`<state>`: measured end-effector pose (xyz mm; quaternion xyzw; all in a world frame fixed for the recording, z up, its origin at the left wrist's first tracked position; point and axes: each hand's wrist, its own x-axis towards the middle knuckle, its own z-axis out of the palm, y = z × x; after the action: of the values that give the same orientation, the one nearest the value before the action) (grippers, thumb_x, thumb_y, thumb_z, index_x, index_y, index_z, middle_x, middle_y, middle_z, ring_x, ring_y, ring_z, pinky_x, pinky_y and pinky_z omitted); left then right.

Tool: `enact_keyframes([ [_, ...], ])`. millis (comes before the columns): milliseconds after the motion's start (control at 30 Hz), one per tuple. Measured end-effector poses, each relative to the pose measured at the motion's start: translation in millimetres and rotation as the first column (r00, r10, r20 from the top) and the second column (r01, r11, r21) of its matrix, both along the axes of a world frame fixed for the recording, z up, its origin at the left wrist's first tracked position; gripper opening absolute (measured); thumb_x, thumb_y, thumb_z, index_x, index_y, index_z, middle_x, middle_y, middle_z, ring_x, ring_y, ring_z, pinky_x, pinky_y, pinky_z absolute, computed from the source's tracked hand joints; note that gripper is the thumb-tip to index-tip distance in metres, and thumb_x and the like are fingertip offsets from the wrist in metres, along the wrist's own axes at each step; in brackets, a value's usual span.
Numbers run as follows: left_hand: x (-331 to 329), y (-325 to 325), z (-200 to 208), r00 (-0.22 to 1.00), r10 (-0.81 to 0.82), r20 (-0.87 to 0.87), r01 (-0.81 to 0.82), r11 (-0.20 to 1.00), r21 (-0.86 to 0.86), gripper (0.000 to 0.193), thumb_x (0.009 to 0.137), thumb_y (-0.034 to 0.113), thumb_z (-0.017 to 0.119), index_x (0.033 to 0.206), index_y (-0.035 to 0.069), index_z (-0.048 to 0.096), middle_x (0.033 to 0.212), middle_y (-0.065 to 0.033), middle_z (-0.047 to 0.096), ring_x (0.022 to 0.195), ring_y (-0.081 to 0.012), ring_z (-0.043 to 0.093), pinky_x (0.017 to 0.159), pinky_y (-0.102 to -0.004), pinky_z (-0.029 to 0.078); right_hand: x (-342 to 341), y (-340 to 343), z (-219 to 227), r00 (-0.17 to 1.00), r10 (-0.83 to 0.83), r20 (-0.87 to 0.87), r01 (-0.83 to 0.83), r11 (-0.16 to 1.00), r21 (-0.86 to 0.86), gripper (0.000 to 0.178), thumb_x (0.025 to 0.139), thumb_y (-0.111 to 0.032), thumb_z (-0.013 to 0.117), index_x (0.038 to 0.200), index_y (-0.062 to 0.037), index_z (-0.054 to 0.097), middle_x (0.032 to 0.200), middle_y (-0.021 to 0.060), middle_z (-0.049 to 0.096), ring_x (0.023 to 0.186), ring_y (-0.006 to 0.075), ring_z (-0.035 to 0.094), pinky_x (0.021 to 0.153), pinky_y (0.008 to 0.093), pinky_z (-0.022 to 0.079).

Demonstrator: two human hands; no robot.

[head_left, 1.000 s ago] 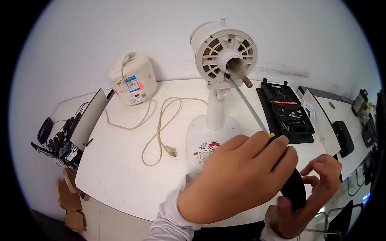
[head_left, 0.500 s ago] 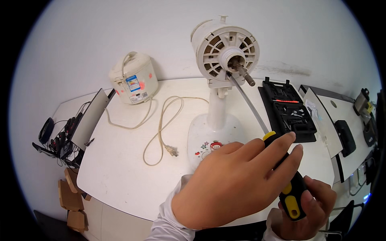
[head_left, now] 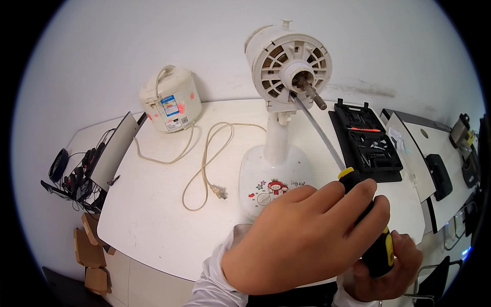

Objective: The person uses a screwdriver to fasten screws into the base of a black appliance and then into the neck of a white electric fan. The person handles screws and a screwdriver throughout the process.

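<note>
My left hand (head_left: 302, 238) is wrapped round the upper grip of a long screwdriver (head_left: 327, 143) with a black and yellow handle. Lower down, my right hand (head_left: 391, 271) closes on the handle's end. The blade runs up and to the left, its tip in an opening at the lower front of a fan's motor housing (head_left: 266, 89), just under the bare metal shaft (head_left: 313, 96). No blades or guard sit on this white table fan. Its column (head_left: 276, 140) rises from a rounded base (head_left: 248, 176) with a printed cartoon, partly hidden behind my left hand.
A white rice cooker (head_left: 171, 100) stands at the back left. The pale power cord (head_left: 204, 169) loops over the white table (head_left: 153, 220). Right of the fan lies an open black tool case (head_left: 373, 148) with bits and sockets. Cardboard boxes (head_left: 89, 250) are on the floor at left.
The screwdriver handle has turned, its yellow patches now facing elsewhere. My left hand's fingers have curled further round the grip, and both hands have shifted slightly. The fan head has moved a little right.
</note>
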<state>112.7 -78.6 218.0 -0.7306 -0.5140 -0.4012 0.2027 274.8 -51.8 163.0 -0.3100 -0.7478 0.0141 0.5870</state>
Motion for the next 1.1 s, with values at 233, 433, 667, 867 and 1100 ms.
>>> enact_keyframes([
  [233,1.4,-0.9,1.7,0.999,-0.046,0.021,0.046,0.999,-0.007,0.022,0.068,0.01,0.061,0.09,0.01,0.059,0.096,-0.0035,0.063,0.062,-0.0137,0.059,0.049,-0.0239,0.046,10.3,3.7,-2.9,0.982,-0.086,0.166,0.071,0.993,0.098,0.064,0.077,-0.05,0.064,0.108,0.0012,0.043,0.086,0.0111,0.049,0.067,0.0173,0.054,0.056,0.0278,0.043],
  [433,-0.7,2.1,1.8,0.997,-0.061,0.043,0.059,0.997,0.058,0.018,0.067,0.009,0.061,0.085,0.008,0.059,0.094,-0.0057,0.064,0.06,-0.0142,0.06,0.047,-0.024,0.046,-4.4,10.5,25.5,0.978,0.128,0.162,-0.151,0.979,0.136,0.044,0.08,-0.026,0.066,0.112,-0.0039,0.046,0.098,0.0161,0.053,0.079,0.0244,0.06,0.062,0.0289,0.051],
  [667,-1.7,1.7,1.8,0.986,-0.119,0.118,0.113,0.992,0.063,0.022,0.063,0.007,0.067,0.084,0.005,0.06,0.095,-0.0075,0.065,0.059,-0.0147,0.059,0.048,-0.0235,0.047,4.1,5.2,15.8,0.958,0.125,0.26,-0.167,0.975,0.144,0.037,0.083,-0.013,0.062,0.116,-0.0091,0.045,0.111,0.0244,0.05,0.097,0.0313,0.058,0.078,0.0346,0.053],
  [867,-36.7,6.9,6.1,0.914,-0.038,0.404,-0.029,0.987,0.159,0.046,0.057,0.003,0.075,0.099,0.005,0.059,0.104,-0.0049,0.063,0.07,-0.0137,0.059,0.062,-0.0255,0.048,0.8,11.6,7.6,0.982,0.104,0.156,-0.127,0.981,0.145,0.042,0.081,-0.025,0.066,0.116,-0.0101,0.046,0.109,0.0217,0.051,0.095,0.0297,0.058,0.075,0.0322,0.054],
  [1100,-87.2,55.4,-19.4,0.909,0.232,0.346,-0.295,0.945,0.143,0.09,0.061,0.0,0.074,0.138,0.01,0.029,0.139,-0.0072,0.036,0.111,-0.0234,0.048,0.085,-0.0357,0.045,-3.6,10.5,6.5,0.983,0.085,0.162,-0.116,0.973,0.197,0.046,0.08,-0.034,0.066,0.115,-0.0106,0.047,0.106,0.0204,0.052,0.089,0.026,0.059,0.068,0.0266,0.053],
])
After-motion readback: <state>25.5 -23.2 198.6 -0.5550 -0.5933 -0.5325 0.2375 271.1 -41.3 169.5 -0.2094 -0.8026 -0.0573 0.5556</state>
